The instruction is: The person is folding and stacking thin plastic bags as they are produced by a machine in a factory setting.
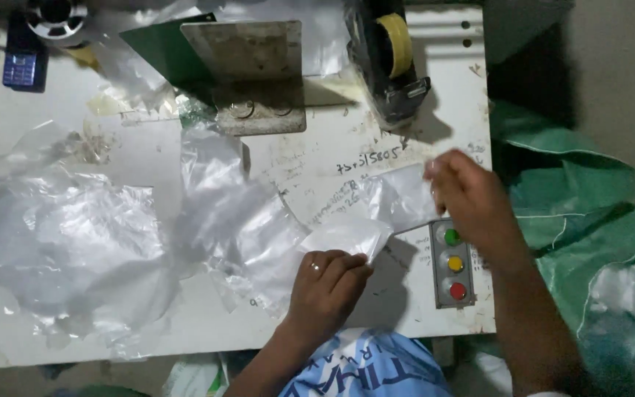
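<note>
Here is a small clear plastic bag [376,213], thin, glossy and crumpled, stretched out between the two hands over the white counter [53,110]. It catches the light in pale patches, and the counter's scribbled surface shows faintly through it.

The left hand [326,283] pinches the bag's lower corner, fingertips clenched on the film, a ring on one finger. The right hand [472,198] grips the upper right edge, fingers curled and closed on the plastic. So the bag runs diagonally from one grip up to the other, pulled fairly flat, its middle just above the counter or resting on it; which one is hard to say.

Just beside the right hand sits a grey control box with green, yellow and red buttons [453,263], its top partly covered by that hand. To the left lies a loose heap of clear plastic sheets [90,242], overlapping so much that single sheets cannot be counted. Further back stand a tilted grey metal plate [248,73] and a black tape dispenser with a yellowish roll [393,51]. At the top left a dark blue phone [22,62] lies by a round metal spool [56,16], cut off by the edge. Green woven sacking [589,213] spreads on the right, dim and blurred.
</note>
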